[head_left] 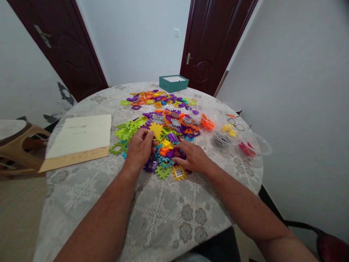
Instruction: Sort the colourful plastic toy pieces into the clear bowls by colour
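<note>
I've got the left hand (139,147) pinching a yellow gear (156,130) at the near pile (131,127) on the bench (160,218); right hand (195,156)'s at its right, can't tell if gripping.

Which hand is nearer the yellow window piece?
Right: the right hand is just beyond the yellow window piece, slightly rightward; the left hand is farther off, beyond it to the left.

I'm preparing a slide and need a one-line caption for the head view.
Left hand holds a yellow toothed piece, right hand at a colourful pile of pieces on the cloth-covered table.
</note>
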Demonstrator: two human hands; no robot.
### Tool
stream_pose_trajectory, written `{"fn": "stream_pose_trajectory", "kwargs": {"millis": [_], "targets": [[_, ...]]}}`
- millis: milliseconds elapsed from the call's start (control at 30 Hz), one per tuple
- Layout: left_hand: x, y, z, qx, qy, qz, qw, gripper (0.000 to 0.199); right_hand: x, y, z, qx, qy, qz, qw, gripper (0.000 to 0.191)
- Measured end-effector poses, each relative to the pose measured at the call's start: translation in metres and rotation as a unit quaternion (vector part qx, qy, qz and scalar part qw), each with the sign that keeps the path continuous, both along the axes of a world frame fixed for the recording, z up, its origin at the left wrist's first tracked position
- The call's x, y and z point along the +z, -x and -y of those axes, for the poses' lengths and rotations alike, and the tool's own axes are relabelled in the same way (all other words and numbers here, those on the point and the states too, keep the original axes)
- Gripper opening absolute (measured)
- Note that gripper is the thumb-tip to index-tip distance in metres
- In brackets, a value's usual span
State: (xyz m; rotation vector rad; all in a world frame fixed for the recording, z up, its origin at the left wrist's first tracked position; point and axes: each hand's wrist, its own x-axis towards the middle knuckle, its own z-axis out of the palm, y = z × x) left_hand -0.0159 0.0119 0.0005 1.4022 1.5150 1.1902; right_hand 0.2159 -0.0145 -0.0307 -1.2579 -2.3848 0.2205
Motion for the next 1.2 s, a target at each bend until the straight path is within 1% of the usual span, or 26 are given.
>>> {"fn": "stream_pose_trajectory", "kwargs": {"millis": [67, 167, 233, 300, 367, 400, 467, 533, 600, 700, 800, 967, 1133, 1200], "targets": [[0.001, 0.0, 0.0, 0.003, -0.004, 0.002, 1.0, 0.027, 0.0, 0.004, 0.002, -0.007, 0.011, 0.018, 1.0, 0.036], [0.003, 0.001, 0.001, 0.003, -0.009, -0.013, 1.0, 0.027, -0.001, 0.001, -0.002, -0.023, 0.023, -0.023, 0.999, 0.026], [0.003, 0.0, 0.002, -0.001, -0.01, -0.022, 1.0, 0.028, -0.003, -0.006, -0.008, -0.061, 0.032, -0.076, 0.995, 0.025], [0.002, 0.0, 0.002, -0.007, -0.015, -0.027, 1.0, 0.028, -0.008, -0.016, -0.015, -0.117, 0.043, -0.127, 0.984, 0.026], [0.002, 0.0, 0.002, -0.014, -0.02, -0.031, 0.999, 0.029, -0.014, -0.025, -0.022, -0.159, 0.074, -0.18, 0.968, 0.025], [0.001, -0.001, 0.002, -0.016, -0.022, -0.032, 0.999, 0.029, -0.017, -0.029, -0.026, -0.17, 0.102, -0.211, 0.957, 0.025], [0.0, -0.001, 0.001, -0.018, -0.023, -0.034, 0.999, 0.03, -0.02, -0.033, -0.03, -0.171, 0.17, -0.276, 0.93, 0.025], [-0.002, 0.0, 0.001, -0.019, -0.025, -0.034, 0.999, 0.03, -0.02, -0.035, -0.031, -0.168, 0.22, -0.326, 0.904, 0.025], [-0.003, 0.0, 0.0, -0.022, -0.03, -0.036, 0.999, 0.031, -0.018, -0.034, -0.031, -0.17, 0.243, -0.354, 0.887, 0.028], [-0.004, 0.0, 0.0, -0.031, -0.029, -0.042, 0.998, 0.03, -0.012, -0.031, -0.028, -0.166, 0.26, -0.381, 0.872, 0.033], [-0.002, 0.0, 0.001, -0.037, -0.021, -0.05, 0.998, 0.029, -0.007, -0.027, -0.026, -0.146, 0.279, -0.402, 0.86, 0.034], [0.0, -0.001, 0.002, -0.041, -0.02, -0.078, 0.996, 0.03, 0.001, -0.03, -0.024, -0.115, 0.283, -0.41, 0.859, 0.029], [-0.006, 0.0, 0.0, -0.061, -0.04, -0.118, 0.99, 0.035, 0.006, -0.047, -0.025, -0.116, 0.291, -0.358, 0.88, 0.026], [-0.009, 0.0, -0.001, -0.067, -0.046, -0.142, 0.987, 0.037, 0.007, -0.053, -0.024, -0.105, 0.3, -0.325, 0.891, 0.026]]}}
